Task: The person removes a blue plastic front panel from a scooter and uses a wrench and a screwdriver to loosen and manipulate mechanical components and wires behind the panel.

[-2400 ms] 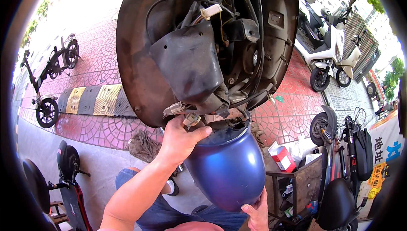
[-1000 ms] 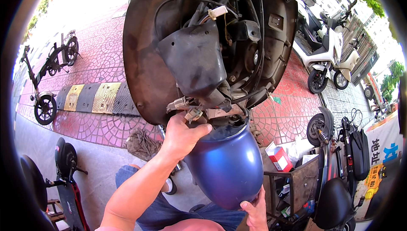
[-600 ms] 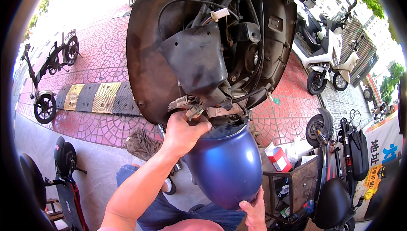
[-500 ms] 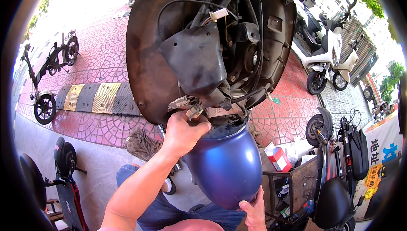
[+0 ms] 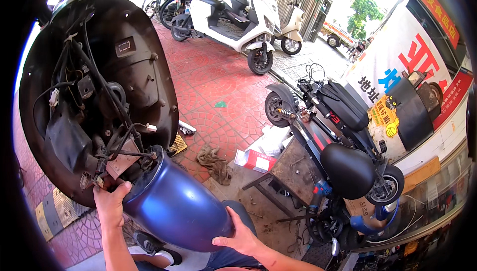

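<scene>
Glossy blue, the rounded cover [image 5: 181, 209] was just below a dark shell [image 5: 146, 84] whose hollow held black cables [image 5: 90, 66] and a white connector [image 5: 55, 96]. The right hand [image 5: 241, 236] gripped the cover's closed end; the left hand [image 5: 110, 204] curled at its open rim, fingers partly hidden, its hold impossible to tell. Beyond was a red-and-white box [image 5: 254, 160].

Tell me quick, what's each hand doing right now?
Left hand: at the upper rim of the blue scooter panel, beside a wiring connector; grip unclear.
Right hand: holding the panel's lower end.
</scene>
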`<state>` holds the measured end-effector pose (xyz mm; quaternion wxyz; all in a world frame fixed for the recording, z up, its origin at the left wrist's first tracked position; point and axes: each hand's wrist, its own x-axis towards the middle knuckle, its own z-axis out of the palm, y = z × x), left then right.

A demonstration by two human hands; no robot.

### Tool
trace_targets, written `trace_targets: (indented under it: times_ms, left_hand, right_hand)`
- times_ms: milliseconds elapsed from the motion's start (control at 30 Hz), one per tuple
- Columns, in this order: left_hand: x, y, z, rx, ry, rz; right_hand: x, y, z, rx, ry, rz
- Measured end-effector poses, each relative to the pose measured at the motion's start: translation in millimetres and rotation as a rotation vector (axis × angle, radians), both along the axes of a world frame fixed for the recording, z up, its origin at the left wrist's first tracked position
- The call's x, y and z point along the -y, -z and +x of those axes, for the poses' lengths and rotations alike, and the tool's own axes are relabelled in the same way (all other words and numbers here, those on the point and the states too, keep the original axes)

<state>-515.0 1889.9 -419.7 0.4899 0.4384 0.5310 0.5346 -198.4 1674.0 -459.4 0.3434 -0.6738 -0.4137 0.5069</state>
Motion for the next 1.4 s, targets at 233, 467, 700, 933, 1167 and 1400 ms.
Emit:
trace_targets:
  times_ms: [233, 467, 700, 933, 1167, 1400]
  left_hand:
    - [-2, 5, -8, 0.041, 0.000, -0.008]
    - [-2, 7, -13, 0.042, 0.015, -0.013]
    - [3, 6, -13, -0.021, 0.017, -0.037]
    - [1, 7, -11, -0.009, 0.034, -0.034]
    - [1, 8, -11, 0.050, 0.022, -0.034]
    - [2, 1, -16, 0.080, 0.027, -0.002]
  right_hand:
    - [-7, -33, -11, 0.060, -0.038, -0.076]
    - [-8, -30, -7, 0.074, -0.055, -0.057]
    - [-11, -41, -10, 0.033, -0.043, -0.082]
    - [0, -13, -9, -0.049, -0.008, -0.049]
    - [-3, -32, -12, 0.005, 0.001, -0.010]
    - [-1, -3, -8, -0.074, -0.002, -0.006]
